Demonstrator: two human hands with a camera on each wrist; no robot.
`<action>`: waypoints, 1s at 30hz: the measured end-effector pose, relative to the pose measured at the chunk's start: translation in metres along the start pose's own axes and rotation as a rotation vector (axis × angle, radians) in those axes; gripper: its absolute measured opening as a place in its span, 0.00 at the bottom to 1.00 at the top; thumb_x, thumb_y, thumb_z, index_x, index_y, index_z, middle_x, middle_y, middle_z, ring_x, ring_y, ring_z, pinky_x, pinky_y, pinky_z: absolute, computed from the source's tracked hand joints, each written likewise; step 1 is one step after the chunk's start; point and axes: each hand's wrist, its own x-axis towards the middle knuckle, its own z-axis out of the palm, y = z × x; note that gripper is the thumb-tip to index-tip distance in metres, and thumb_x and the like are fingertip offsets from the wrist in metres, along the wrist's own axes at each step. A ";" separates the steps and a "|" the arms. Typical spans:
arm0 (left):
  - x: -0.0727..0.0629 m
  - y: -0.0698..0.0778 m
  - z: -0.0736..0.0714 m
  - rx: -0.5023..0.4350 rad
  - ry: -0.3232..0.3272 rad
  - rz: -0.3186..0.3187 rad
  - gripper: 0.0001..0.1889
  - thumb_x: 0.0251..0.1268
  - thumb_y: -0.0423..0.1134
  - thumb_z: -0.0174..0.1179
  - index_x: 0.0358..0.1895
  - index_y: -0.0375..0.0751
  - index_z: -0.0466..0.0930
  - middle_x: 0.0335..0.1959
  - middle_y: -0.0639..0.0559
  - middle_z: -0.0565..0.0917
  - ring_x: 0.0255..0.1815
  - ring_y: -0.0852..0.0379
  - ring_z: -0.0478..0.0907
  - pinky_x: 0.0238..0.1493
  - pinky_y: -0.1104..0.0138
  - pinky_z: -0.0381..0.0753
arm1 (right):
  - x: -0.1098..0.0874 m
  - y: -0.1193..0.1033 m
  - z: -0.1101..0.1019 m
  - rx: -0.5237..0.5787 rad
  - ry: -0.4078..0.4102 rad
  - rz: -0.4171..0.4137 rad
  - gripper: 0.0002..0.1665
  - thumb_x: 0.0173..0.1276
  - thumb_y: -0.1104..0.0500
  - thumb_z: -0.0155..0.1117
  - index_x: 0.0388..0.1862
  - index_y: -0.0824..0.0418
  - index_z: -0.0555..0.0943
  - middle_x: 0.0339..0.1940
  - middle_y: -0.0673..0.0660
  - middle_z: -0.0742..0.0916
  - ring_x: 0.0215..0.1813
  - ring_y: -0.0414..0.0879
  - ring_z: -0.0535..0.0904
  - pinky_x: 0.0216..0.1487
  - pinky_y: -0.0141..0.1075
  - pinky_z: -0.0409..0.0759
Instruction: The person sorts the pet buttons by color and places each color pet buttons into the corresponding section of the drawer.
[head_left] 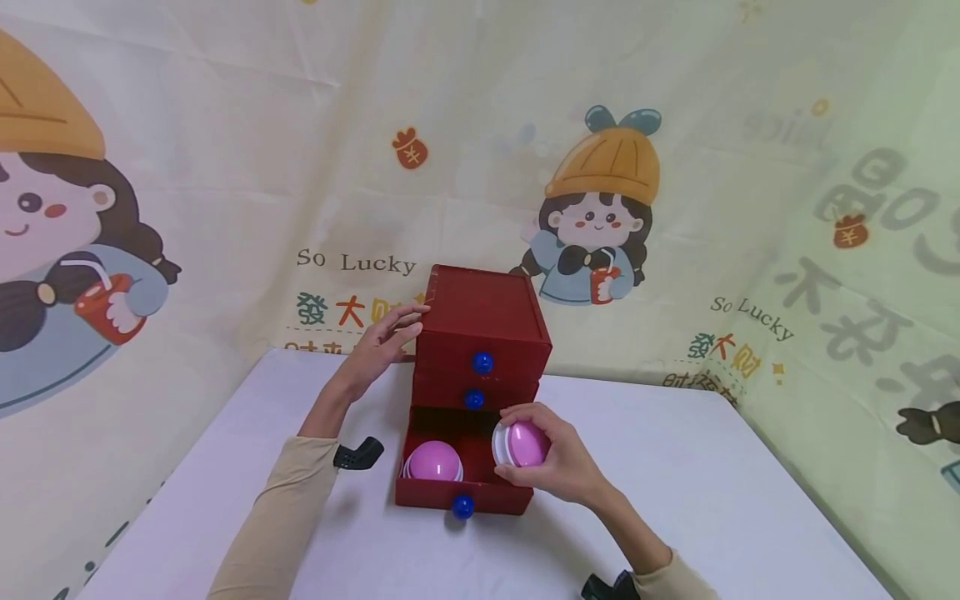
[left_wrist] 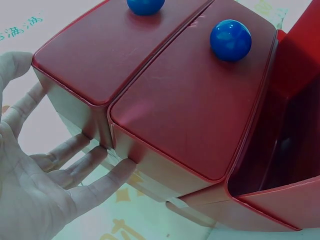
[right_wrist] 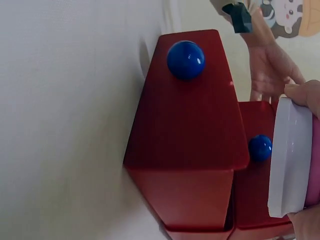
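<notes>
A dark red chest [head_left: 487, 308] of three stacked drawers with blue ball knobs stands on the table. Its bottom drawer [head_left: 491, 500] is pulled out toward me. In that drawer's left side sits a round pink container [head_left: 433, 461] with a white base. My right hand [head_left: 551, 454] grips a second pink-and-white round container [head_left: 525, 443] between thumb and fingers, over the drawer's right side; its white base [right_wrist: 290, 157] faces left in the right wrist view. My left hand [head_left: 382, 346] touches the chest's left side with spread fingers [left_wrist: 100, 192], the thumb at the upper edge.
A white table [head_left: 637, 500] carries the chest. Behind it hangs a cream cloth [head_left: 480, 192] printed with cartoon figures and lettering. Black wrist mounts [head_left: 360, 454] are on both forearms. Upper and middle drawers are pushed in, with blue knobs [head_left: 482, 362] jutting forward.
</notes>
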 end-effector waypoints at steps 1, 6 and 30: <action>0.000 0.000 0.000 -0.001 -0.001 -0.001 0.26 0.79 0.48 0.54 0.75 0.53 0.67 0.74 0.45 0.68 0.71 0.41 0.70 0.62 0.43 0.79 | 0.001 0.000 0.002 0.001 -0.003 -0.003 0.35 0.52 0.61 0.83 0.59 0.50 0.77 0.61 0.50 0.81 0.61 0.53 0.78 0.50 0.39 0.87; 0.000 0.002 0.000 -0.007 -0.003 -0.005 0.25 0.79 0.48 0.54 0.75 0.52 0.67 0.74 0.45 0.69 0.70 0.41 0.70 0.62 0.43 0.79 | 0.004 0.001 0.009 -0.012 -0.007 -0.011 0.37 0.51 0.60 0.84 0.59 0.50 0.77 0.62 0.51 0.81 0.63 0.52 0.77 0.51 0.38 0.86; 0.000 0.001 0.001 0.005 0.004 0.008 0.25 0.79 0.47 0.53 0.75 0.51 0.68 0.73 0.45 0.69 0.69 0.41 0.71 0.60 0.43 0.80 | 0.017 0.008 0.030 -0.067 -0.132 0.027 0.33 0.55 0.58 0.81 0.60 0.59 0.79 0.58 0.54 0.83 0.59 0.53 0.79 0.51 0.35 0.85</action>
